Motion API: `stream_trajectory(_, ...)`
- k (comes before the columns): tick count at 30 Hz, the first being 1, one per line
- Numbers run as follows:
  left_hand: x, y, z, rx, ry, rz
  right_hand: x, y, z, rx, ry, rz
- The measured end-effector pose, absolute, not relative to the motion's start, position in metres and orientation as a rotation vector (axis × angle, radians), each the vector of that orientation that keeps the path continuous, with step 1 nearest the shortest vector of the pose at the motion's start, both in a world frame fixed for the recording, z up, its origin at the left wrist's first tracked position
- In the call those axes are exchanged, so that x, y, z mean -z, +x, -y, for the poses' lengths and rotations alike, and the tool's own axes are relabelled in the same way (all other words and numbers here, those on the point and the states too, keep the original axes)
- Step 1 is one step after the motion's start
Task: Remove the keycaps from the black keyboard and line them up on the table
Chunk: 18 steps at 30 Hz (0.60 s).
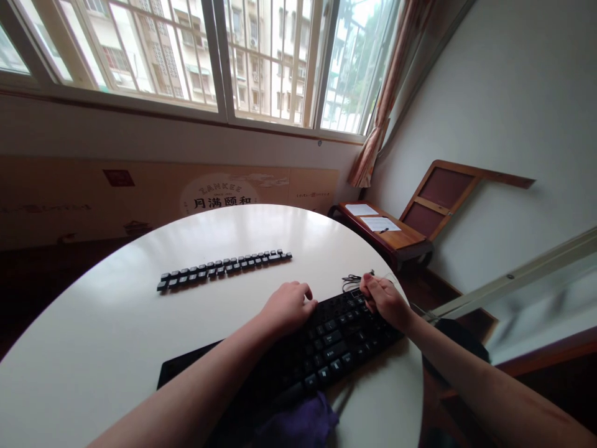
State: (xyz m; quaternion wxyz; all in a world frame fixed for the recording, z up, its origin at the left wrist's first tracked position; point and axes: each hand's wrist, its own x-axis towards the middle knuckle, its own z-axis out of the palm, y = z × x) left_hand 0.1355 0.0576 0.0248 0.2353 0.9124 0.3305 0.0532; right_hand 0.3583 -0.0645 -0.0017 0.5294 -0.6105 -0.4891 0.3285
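A black keyboard (333,348) lies slanted across the near part of the white round table (116,323). Its far strip looks dark, with keycaps seemingly off. My left hand (290,305) rests at the keyboard's far edge, fingers bent over it, thumb and index a little apart. Over the keyboard's right end, my right hand (386,302) is closed in a pinch; whatever is between its fingers is too small to make out. Farther back, loose black keycaps (224,269) stand in two rows. Purple cloth (303,423) lies against the near edge of the keyboard.
A thin black cable (351,284) is bunched beside my right hand, near the table's right edge. Beyond stands a wooden chair (410,233) with papers (380,224) and a pen on it. A barred window (270,62) and a printed board (153,196) are behind the table.
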Motion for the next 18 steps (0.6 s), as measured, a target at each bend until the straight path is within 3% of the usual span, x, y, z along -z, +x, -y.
stream_trajectory(6,-0.028,0.135,-0.055,-0.214,2.467,-0.847,-0.005,0.357,0.059,-0.805,-1.307,0.942)
stream_trajectory(14,-0.036,0.132,-0.049,-0.422,2.387,-0.501,-0.043,0.316,0.067,-0.529,-1.367,1.709)
stream_trajectory(18,-0.038,0.13,-0.047,-0.433,2.358,-0.495,-0.055,0.31,0.07,-0.491,-1.35,1.787)
